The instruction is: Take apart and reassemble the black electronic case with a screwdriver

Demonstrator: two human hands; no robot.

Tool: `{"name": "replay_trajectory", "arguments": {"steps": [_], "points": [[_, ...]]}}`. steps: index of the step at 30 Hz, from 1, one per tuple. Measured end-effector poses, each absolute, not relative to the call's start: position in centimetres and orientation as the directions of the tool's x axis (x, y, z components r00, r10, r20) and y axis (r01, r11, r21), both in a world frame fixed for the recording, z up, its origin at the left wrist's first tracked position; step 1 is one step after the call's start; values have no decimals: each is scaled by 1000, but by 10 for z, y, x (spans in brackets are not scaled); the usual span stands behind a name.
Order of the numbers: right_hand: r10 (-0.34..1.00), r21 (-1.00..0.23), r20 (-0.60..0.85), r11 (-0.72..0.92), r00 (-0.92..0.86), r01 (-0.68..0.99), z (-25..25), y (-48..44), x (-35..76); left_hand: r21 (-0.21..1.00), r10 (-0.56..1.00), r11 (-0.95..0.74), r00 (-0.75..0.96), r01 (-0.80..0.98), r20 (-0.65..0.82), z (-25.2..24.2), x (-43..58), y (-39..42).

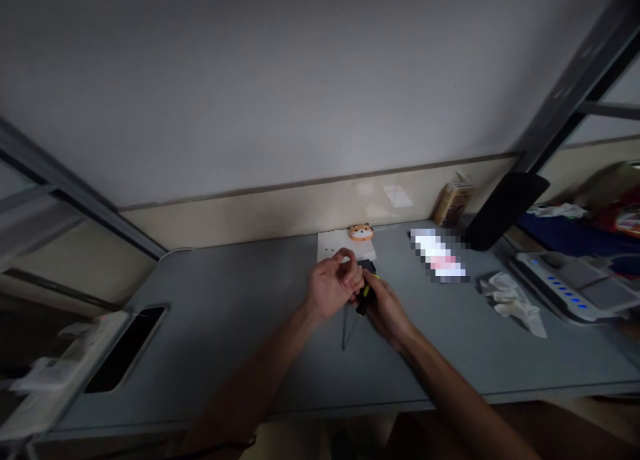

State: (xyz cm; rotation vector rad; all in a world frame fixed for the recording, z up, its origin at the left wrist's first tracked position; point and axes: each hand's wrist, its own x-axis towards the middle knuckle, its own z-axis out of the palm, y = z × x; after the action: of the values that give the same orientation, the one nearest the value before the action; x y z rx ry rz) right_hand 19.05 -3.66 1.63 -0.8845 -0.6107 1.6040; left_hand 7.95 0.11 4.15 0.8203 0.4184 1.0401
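Note:
Near the middle of the desk, my two hands are close together. My right hand [387, 305] is closed around a screwdriver with a black-and-yellow handle [367, 295]. A thin dark rod [344, 330] slants down below the hands; whether it joins that handle is unclear. My left hand [331, 285] has its fingers curled in against the right hand's fingertips, and what they hold is hidden. Just behind the hands lies a black object [368, 265], partly covered. Beyond them, a white sheet [324, 241] bears a few tiny dark pieces, and an orange bear-faced item [361, 233] rests on it.
To the right lie a phone with a lit, blurred-out screen [437, 255], crumpled tissue [513, 301] and a grey device with blue lights [560, 290]. A black upright object [507, 210] and a carton [453, 202] stand behind. A dark-screened device [125, 350] lies at left.

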Motion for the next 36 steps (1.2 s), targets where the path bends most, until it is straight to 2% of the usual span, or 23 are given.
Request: {"name": "replay_trajectory", "arguments": {"steps": [2,3,4,5,7,8,10,12,13,15,18,20,22,25,30,36], "points": [[977,-761,-203,-196,-60,-618,20,-35,194,907,930,55,353,-417,106,41,78,5],[982,-756,-183,-167,-41,-633,22,-34,198,963,953,-96,256,-251,161,39,77,6],[987,-758,-157,-128,-11,-639,24,-33,202,970,956,-243,160,-29,244,36,77,7],[991,-773,-125,-71,40,-631,26,-32,208,912,937,-348,92,216,336,32,77,7],[981,-835,-51,62,189,-547,29,-29,223,685,892,-399,86,609,443,23,78,5],[959,-869,-19,124,283,-479,30,-27,231,575,888,-388,126,720,442,18,79,5],[908,-945,66,190,414,-266,34,-21,247,423,886,-410,242,808,397,9,78,4],[864,-988,139,155,484,7,40,-11,259,371,851,-506,382,779,359,3,75,5],[838,-982,187,154,512,106,45,-4,264,382,822,-563,452,733,346,2,73,7],[805,-954,287,193,519,229,54,13,270,469,765,-641,556,608,326,1,66,13],[806,-913,383,256,450,319,60,35,271,674,739,-617,594,407,318,1,56,22],[825,-896,409,281,390,345,56,43,269,811,759,-515,586,276,283,1,51,28],[851,-891,405,285,334,354,47,42,266,914,789,-359,584,189,189,1,48,33],[871,-895,390,282,299,345,33,33,263,957,829,-222,552,187,85,1,47,36],[873,-904,377,275,310,327,25,30,261,908,853,-343,486,242,192,1,50,35],[846,-939,325,238,422,247,26,36,262,857,823,-449,490,254,287,0,52,34]]}}
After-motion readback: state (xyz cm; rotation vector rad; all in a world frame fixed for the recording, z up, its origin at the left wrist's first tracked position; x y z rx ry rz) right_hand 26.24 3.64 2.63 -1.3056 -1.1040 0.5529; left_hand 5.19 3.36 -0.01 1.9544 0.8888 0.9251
